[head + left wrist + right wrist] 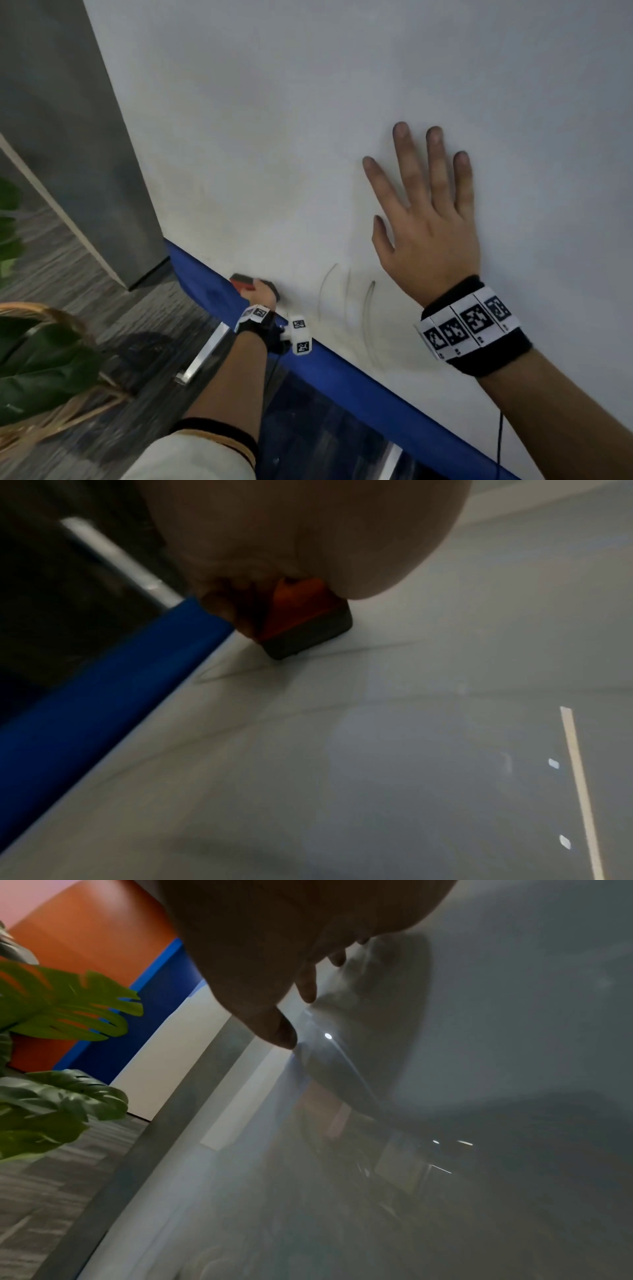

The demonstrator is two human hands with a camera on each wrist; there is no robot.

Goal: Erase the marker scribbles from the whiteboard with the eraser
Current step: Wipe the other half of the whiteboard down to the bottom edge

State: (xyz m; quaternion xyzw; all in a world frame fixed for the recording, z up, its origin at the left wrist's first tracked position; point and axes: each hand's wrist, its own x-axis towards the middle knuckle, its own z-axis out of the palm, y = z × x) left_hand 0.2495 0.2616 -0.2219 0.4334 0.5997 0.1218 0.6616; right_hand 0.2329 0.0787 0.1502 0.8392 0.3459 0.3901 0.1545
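Observation:
The whiteboard (308,137) fills most of the head view, with a blue lower edge (359,380). My left hand (262,291) grips a red eraser (244,282) with a dark felt pad and presses it on the board near the bottom left corner. In the left wrist view the eraser (304,620) sits flat on the board beside the blue edge (103,696). Faint curved marker scribbles (346,294) lie just right of the eraser. My right hand (424,212) rests flat on the board, fingers spread, above and right of the scribbles.
A grey panel (85,137) borders the board on the left. A leafy plant (34,359) in a wicker basket stands on the carpet at lower left. A metal bar (205,353) runs below the blue edge.

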